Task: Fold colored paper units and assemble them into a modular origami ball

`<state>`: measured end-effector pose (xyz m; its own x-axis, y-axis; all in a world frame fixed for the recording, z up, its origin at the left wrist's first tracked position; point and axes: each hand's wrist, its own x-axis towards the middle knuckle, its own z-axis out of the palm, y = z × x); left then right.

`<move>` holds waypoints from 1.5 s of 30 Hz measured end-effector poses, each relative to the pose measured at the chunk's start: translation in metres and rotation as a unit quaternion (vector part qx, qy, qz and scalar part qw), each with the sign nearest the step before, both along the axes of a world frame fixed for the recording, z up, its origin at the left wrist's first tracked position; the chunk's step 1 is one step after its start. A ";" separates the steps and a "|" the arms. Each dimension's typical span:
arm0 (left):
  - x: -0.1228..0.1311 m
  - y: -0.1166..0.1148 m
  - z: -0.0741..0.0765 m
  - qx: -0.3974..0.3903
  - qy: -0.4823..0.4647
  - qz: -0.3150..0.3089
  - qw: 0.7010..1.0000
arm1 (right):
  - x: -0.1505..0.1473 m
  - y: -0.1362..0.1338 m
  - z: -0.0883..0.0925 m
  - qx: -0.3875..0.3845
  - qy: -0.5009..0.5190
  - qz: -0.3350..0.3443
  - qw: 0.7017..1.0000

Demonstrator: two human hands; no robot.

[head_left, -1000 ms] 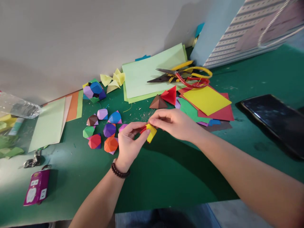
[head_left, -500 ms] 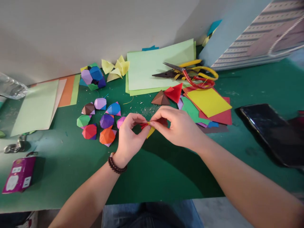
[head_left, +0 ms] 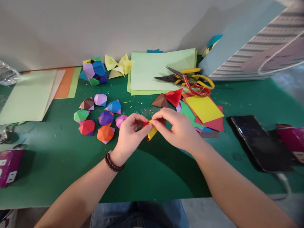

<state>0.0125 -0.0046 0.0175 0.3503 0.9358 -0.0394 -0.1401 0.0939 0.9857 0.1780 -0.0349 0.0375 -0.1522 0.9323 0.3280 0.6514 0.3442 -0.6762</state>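
My left hand (head_left: 130, 139) and my right hand (head_left: 177, 128) pinch a small folded paper piece (head_left: 151, 131) between their fingertips, yellow with red edges. Its yellow part hangs below my fingers, and the rest is partly hidden. To the left of my left hand lie several folded origami polyhedra, the nearest an orange one (head_left: 105, 133) and a pink one (head_left: 121, 120). Just above my right hand stand a brown paper pyramid (head_left: 160, 100) and a red paper pyramid (head_left: 174, 97). A dark beaded bracelet (head_left: 114, 162) circles my left wrist.
A green cutting mat (head_left: 154, 180) covers the table. Scissors with yellow and red handles (head_left: 187, 80) lie on light green paper (head_left: 162, 71). Yellow paper (head_left: 204, 108) rests on red paper. A black phone (head_left: 258, 142) and magenta box (head_left: 292, 142) sit right.
The yellow and red piece now looks narrower and more tightly folded between my fingers. The view has shifted, bringing the magenta box into sight at the right edge.
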 end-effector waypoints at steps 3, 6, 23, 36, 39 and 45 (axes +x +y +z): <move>0.000 0.000 0.002 0.023 0.010 -0.006 1.000 | 0.000 -0.001 0.002 -0.014 0.012 0.000 1.000; 0.000 0.000 0.004 0.058 0.053 -0.027 0.997 | 0.001 -0.002 0.003 -0.021 0.015 -0.001 1.000; -0.002 -0.002 0.002 0.195 0.153 -0.002 0.969 | -0.006 -0.002 0.000 -0.062 0.068 0.019 0.996; -0.001 -0.002 0.000 0.140 0.082 0.024 0.987 | -0.008 -0.002 0.000 -0.096 0.105 -0.012 0.990; -0.001 -0.003 0.000 0.171 0.107 0.031 0.979 | -0.009 -0.003 -0.001 -0.059 0.079 -0.009 0.995; 0.000 -0.006 0.000 0.196 0.138 0.032 0.970 | -0.012 -0.003 -0.003 -0.032 0.059 -0.003 0.998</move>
<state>0.0123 -0.0106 0.0177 0.3176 0.9175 0.2395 0.1412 -0.2956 0.9448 0.1664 -0.0383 0.0347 -0.1100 0.9529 0.2826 0.5683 0.2936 -0.7686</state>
